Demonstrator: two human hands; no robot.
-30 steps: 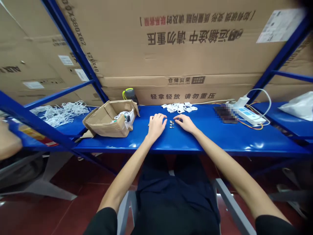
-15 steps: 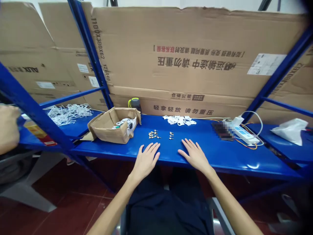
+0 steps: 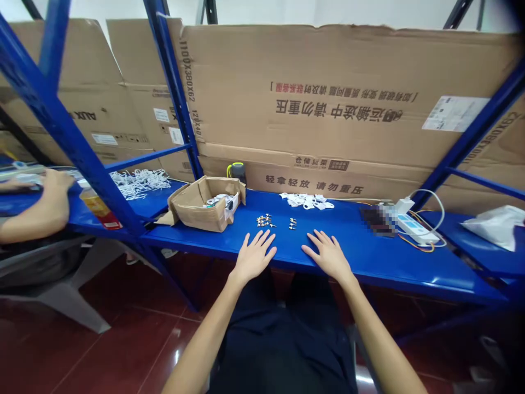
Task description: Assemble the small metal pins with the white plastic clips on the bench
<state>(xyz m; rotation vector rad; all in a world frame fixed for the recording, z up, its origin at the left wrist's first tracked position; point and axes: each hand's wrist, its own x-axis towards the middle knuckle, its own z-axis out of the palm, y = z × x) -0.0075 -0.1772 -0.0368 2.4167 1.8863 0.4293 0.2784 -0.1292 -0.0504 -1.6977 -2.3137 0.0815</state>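
Along the near edge of the blue steel worktop [image 3: 381,262], the left hand [image 3: 254,257] and right hand [image 3: 329,256] are lying open and empty, fingers spread, just short of the small metal terminals [image 3: 264,220]. These are probably light, stiff and slippery, though the view is too coarse to be sure, so they are calling for a fingertip pinch along the shank. A cardboard box [image 3: 205,210] is sitting beyond them, and a dark red tile floor [image 3: 123,328] is gleaming below.

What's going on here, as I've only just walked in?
A person's empty left hand and right hand rest on a blue steel shelf, just short of two small clusters of metal fittings. White plastic parts lie beyond them, beside an open cardboard box. A co-worker's hand shows at far left.
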